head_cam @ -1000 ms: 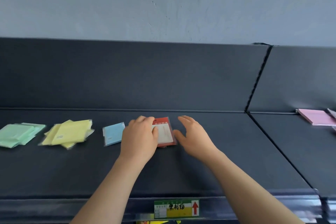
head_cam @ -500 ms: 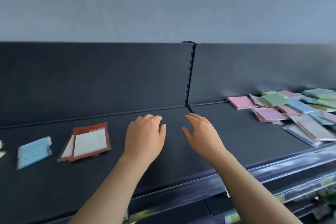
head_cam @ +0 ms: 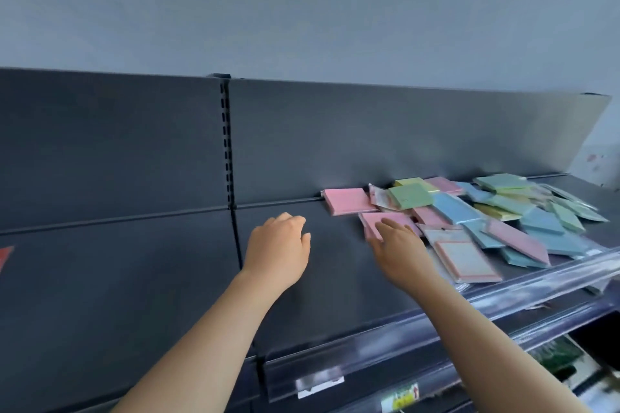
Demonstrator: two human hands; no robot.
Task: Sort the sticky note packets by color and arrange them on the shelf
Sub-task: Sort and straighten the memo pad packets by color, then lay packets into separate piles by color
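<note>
Fingers (head_cam: 389, 225) of the right hand (head_cam: 401, 246) lie straight over a pink packet (head_cam: 377, 219), grasping nothing; the left hand (head_cam: 278, 245) is loose and empty. The pile (head_cam: 496, 211) on the shelf (head_cam: 335, 282) looks largely unsorted.

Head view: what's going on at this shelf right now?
A person is working bare-handed at a dark shelf. The right hand, fingers straight, lies over a pink packet at the near-left edge of a mixed pile of pink, blue, green and yellow packets, not gripping it yet. The left hand hovers over bare shelf, holding nothing.
</note>
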